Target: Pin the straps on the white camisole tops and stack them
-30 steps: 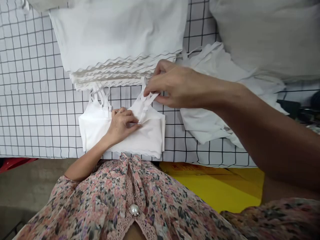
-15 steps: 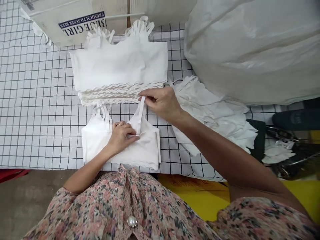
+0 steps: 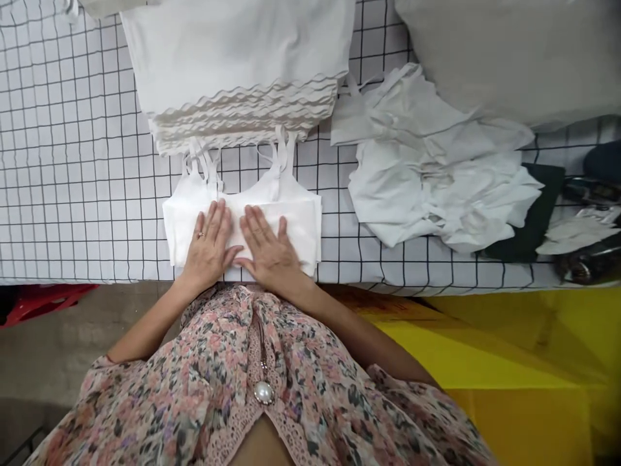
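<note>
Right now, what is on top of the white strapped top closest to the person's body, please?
On the white top lie the left fingers and the right fingers, stretched out flat. The cloth directly beneath them is covered, so I cannot see it.

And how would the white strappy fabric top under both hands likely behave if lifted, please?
The white strappy fabric top would probably flop, as its narrow straps curl loosely. It looks light, being thin cloth, and lying flat, seems unlikely to roll.
</note>
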### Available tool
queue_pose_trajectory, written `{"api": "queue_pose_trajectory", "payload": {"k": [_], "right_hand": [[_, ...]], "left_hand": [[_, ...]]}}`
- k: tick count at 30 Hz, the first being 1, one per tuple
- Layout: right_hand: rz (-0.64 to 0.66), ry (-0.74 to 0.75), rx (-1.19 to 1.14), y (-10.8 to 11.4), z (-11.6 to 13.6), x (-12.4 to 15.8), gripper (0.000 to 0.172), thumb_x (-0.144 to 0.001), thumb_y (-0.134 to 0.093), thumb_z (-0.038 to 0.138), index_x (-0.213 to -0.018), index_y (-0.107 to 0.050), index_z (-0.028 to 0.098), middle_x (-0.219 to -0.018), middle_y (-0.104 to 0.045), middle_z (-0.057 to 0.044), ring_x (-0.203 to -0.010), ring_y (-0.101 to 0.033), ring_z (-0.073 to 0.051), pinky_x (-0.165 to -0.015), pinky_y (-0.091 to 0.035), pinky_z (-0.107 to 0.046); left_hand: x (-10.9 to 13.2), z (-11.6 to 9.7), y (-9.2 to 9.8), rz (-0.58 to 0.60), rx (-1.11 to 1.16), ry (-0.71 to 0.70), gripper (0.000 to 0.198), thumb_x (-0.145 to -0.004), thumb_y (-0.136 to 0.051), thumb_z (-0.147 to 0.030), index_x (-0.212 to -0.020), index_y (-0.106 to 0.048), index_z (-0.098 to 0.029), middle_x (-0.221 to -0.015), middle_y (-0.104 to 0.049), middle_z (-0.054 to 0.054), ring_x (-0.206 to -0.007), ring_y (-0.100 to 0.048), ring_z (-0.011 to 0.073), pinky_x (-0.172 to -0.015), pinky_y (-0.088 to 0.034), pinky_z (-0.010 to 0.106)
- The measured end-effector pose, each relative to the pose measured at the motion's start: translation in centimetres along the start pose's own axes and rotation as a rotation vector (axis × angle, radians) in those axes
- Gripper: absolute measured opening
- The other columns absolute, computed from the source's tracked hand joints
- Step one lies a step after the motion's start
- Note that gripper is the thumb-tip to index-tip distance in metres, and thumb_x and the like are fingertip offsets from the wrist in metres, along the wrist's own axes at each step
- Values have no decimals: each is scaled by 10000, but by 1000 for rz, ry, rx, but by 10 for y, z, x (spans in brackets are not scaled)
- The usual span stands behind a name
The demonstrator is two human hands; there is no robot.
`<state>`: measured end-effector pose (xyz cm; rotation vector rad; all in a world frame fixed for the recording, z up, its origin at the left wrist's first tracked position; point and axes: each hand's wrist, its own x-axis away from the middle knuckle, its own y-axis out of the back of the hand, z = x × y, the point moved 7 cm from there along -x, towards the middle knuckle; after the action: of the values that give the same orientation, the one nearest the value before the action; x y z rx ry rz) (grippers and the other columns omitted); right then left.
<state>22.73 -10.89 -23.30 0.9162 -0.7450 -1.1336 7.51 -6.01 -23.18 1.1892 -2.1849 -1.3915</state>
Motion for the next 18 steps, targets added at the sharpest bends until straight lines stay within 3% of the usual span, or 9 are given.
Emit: {"api": "queue_pose_trajectory", "payload": {"k": [3, 6, 9, 11, 14, 16, 18], "right_hand": [[-98, -196, 52, -9, -30, 17, 918, -1078, -369, 656, -1775, -71, 139, -1810, -131, -228, -1708, -151, -406, -1316, -116, -793], [-177, -289, 127, 1, -54, 41, 928, -1074, -393, 660, -1766, -111, 110, -1798, -139, -268, -1703, -160, -427, -1290, -138, -812], [-262, -267, 142, 21, -75, 60, 824, -1092, -384, 622, -1719, -304, 93, -1773, -257, -267, -1680, -249, -418, -1285, -239, -772], [-443, -270, 108, 50, -100, 70, 684, -1109, -386, 556, -1595, -516, 93, -1673, -467, -262, -1607, -401, -403, -1260, -359, -699], [-666, -344, 21, 97, -150, 81, 435, -1078, -500, 480, -1246, -734, 154, -1283, -741, -207, -1310, -623, -380, -1140, -486, -630], [-626, -340, -32, 116, -178, 74, 308, -987, -662, 500, -983, -732, 200, -1031, -756, -154, -1121, -638, -356, -1078, -498, -626], [-595, -313, -72, 135, -196, 61, 314, -943, -713, 503, -789, -644, 238, -855, -710, -112, -981, -617, -307, -1011, -521, -574]], "left_hand": [[13, 27, -1, 10, -45, 173, 1006, -998, -646, -636, -1773, -122, -265, -1842, -119, 163, -1726, -125, 389, -1414, -61, 631], [29, 49, 12, -55, -102, 280, 973, -997, -624, -672, -1768, -191, -268, -1847, -64, 144, -1732, -40, 401, -1409, -20, 633], [42, 67, 22, -115, -113, 305, 914, -1023, -580, -674, -1753, -264, -224, -1842, -90, 173, -1729, -25, 411, -1394, -18, 652], [45, 72, 28, -191, -97, 288, 849, -1041, -571, -645, -1726, -339, -199, -1831, -143, 204, -1724, -45, 424, -1377, -5, 683], [40, 68, 41, -337, -61, 245, 736, -1035, -642, -561, -1666, -454, -233, -1808, -251, 206, -1719, -117, 420, -1365, -63, 708], [28, 56, 50, -401, -31, 189, 642, -1026, -686, -490, -1608, -529, -267, -1771, -363, 185, -1703, -226, 396, -1365, -149, 695], [11, 36, 58, -415, 20, 94, 523, -1026, -700, -426, -1515, -621, -259, -1694, -500, 170, -1662, -356, 369, -1362, -239, 668]]}}
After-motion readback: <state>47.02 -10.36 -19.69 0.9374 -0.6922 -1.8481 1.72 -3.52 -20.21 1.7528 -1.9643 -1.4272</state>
